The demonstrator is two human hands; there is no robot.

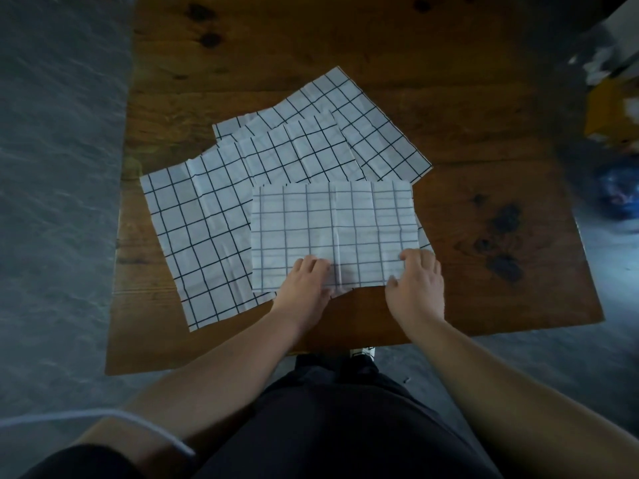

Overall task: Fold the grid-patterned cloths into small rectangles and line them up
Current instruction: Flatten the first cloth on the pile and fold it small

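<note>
Folded cloth (332,233) is lying nearest on the wooden table (466,140), overlapping a large flat cloth (200,229) at left; two more cloths (304,150) (373,122) are fanning out behind.

Four grid cloths (332,233), two hands (304,281).

Light: you work in dim, cool, even light.
Shadows: soft, faint beneath your hands.
Glare: the white cloths (332,233) look brightest, unclipped.
Blur: right-edge clutter (615,140) smears.
Distortion: the table (380,43) edges bow outward.
</note>
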